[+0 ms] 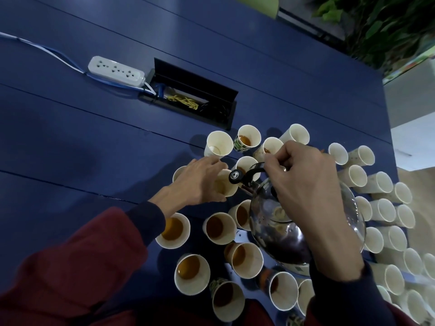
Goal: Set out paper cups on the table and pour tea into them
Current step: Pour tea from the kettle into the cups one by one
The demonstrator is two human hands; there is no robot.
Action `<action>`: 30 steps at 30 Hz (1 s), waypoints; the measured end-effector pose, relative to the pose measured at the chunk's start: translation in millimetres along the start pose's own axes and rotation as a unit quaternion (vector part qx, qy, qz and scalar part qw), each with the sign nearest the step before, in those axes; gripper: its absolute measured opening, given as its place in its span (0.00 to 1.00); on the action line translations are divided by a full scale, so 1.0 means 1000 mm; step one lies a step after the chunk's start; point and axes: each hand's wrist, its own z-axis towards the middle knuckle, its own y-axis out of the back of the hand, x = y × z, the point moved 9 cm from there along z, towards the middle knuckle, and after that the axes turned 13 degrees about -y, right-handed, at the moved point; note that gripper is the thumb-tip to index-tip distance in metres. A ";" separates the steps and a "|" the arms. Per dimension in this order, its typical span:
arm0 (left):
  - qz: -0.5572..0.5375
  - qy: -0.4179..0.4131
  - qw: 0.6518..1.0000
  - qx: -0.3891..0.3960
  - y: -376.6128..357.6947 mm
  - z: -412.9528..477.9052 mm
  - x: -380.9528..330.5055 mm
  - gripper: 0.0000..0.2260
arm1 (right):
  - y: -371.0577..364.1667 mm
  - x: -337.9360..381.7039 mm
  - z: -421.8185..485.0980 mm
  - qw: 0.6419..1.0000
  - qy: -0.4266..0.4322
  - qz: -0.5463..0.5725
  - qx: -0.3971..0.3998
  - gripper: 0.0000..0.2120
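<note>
Paper cups (pixel 357 176) stood crowded on the near right part of a dark blue table (pixel 82 142) built of long boards with thin seams between them. At the far left of that surface lay a white three-socket power strip (pixel 116 71), its blue-and-white cable (pixel 47 49) running off leftward. Just right of it, an open black cable hatch (pixel 195 90) showed yellow wires (pixel 184 101) inside. Green foliage (pixel 388 27) and a pale floor (pixel 416 132) lay beyond the table's right edge.

The cups were white with plain round rims, a few bearing a green printed pattern. Those on the near left side of the cluster held amber tea (pixel 173 228); those on the right looked empty. The left hand (pixel 200 182), in a maroon sleeve (pixel 82 255) with a dark cuff, curled its fingers round a held cup (pixel 229 190) in the middle of the cluster. The right hand (pixel 306 184) gripped the black handle (pixel 255 171) of a clear glass kettle (pixel 282 234) holding dark liquid, its metal spout at the rim of the held cup.
</note>
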 end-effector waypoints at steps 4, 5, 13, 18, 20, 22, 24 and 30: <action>0.015 0.011 1.000 0.010 0.000 0.002 0.000 0.35 | 0.000 0.002 -0.002 1.000 0.002 -0.014 -0.003 0.13; 0.020 0.016 1.000 0.015 0.000 0.002 0.001 0.36 | 0.000 0.003 -0.002 1.000 0.001 -0.018 -0.002 0.13; 0.011 0.018 1.000 0.008 -0.001 0.001 0.000 0.34 | 0.003 0.007 -0.005 0.999 0.000 -0.041 -0.008 0.13; 0.009 0.014 1.000 0.002 -0.001 -0.001 0.000 0.34 | 0.008 0.005 -0.005 0.999 -0.010 -0.029 -0.010 0.13; 0.011 0.013 1.000 0.004 0.000 -0.001 -0.001 0.34 | 0.009 0.004 -0.005 1.000 -0.017 -0.017 -0.011 0.13; 0.009 0.015 1.000 0.003 0.000 -0.001 -0.002 0.34 | 0.011 0.000 -0.005 1.000 -0.024 -0.005 -0.011 0.13; -0.002 0.017 1.000 0.005 0.001 -0.002 -0.002 0.35 | 0.012 -0.005 -0.006 0.999 -0.033 0.011 -0.015 0.14; -0.010 0.026 1.000 0.010 0.013 -0.008 -0.003 0.36 | 0.017 -0.032 -0.015 0.991 -0.087 0.101 -0.024 0.14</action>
